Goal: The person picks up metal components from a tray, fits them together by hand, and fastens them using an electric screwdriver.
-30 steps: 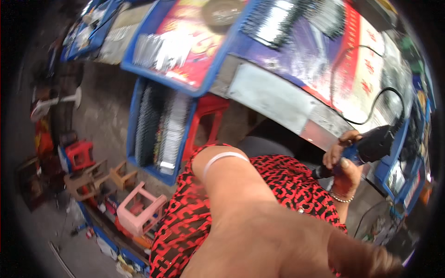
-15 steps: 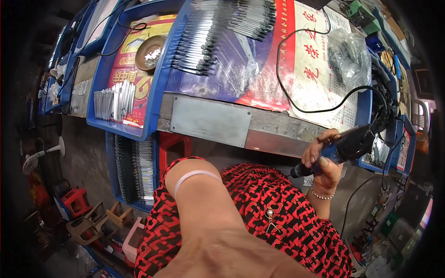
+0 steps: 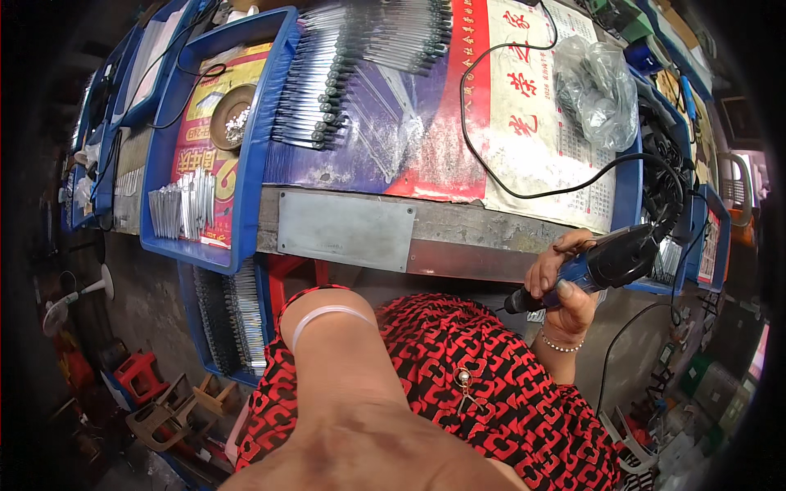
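Note:
My right hand (image 3: 566,282) is wrapped round a black and blue corded electric screwdriver (image 3: 618,260), just off the bench's front edge at the right. Its dark nose points left, level with my patterned top. A beaded bracelet circles that wrist. My left arm (image 3: 344,368), with a pale band round it, is bent up close to the camera; the left hand itself lies out of the picture. On the bench (image 3: 450,221), far from both arms, slender metal rods with dark ends (image 3: 315,90) lie in overlapping rows on a printed sheet.
At the left, a blue tray (image 3: 254,192) holds silvery strips (image 3: 184,204) and a round bowl (image 3: 233,119) of small metal bits. A clear plastic bag (image 3: 602,98) and a looping black cable (image 3: 557,195) lie on the bench's right. Another blue bin (image 3: 201,327) stands below.
The bench and its trays have shifted slightly left in the picture. My right hand keeps its hold on the screwdriver, and the left arm stays raised, a little further left and lower.

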`<state>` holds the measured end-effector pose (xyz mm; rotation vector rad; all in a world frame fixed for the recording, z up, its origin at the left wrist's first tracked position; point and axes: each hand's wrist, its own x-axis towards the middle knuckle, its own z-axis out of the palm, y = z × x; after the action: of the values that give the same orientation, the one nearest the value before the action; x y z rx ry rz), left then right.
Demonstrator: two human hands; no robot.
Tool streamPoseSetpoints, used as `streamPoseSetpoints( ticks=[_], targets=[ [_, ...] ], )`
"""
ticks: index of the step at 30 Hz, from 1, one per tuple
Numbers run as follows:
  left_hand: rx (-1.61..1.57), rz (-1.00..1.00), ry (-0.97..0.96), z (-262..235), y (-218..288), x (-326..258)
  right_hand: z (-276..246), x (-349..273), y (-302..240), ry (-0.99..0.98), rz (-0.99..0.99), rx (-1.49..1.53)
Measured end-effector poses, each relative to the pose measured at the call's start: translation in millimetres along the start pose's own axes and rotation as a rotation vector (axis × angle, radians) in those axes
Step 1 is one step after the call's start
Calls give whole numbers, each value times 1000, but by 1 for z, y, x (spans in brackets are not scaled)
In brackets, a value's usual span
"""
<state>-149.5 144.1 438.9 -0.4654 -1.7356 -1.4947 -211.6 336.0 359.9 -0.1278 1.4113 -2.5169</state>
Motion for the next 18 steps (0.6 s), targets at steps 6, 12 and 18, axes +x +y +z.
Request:
streamPoseSetpoints(
  ticks=[6,12,18],
  targets=[
    [171,6,-49,-18,-42,32,-1,2,-6,13,-41,27],
    [566,-335,-470,-27,-150,2,-1,12,-12,48,-83,2],
    [963,-286,-677,-12,-193,-23,2,16,-11,53,-102,33]
  ],
)
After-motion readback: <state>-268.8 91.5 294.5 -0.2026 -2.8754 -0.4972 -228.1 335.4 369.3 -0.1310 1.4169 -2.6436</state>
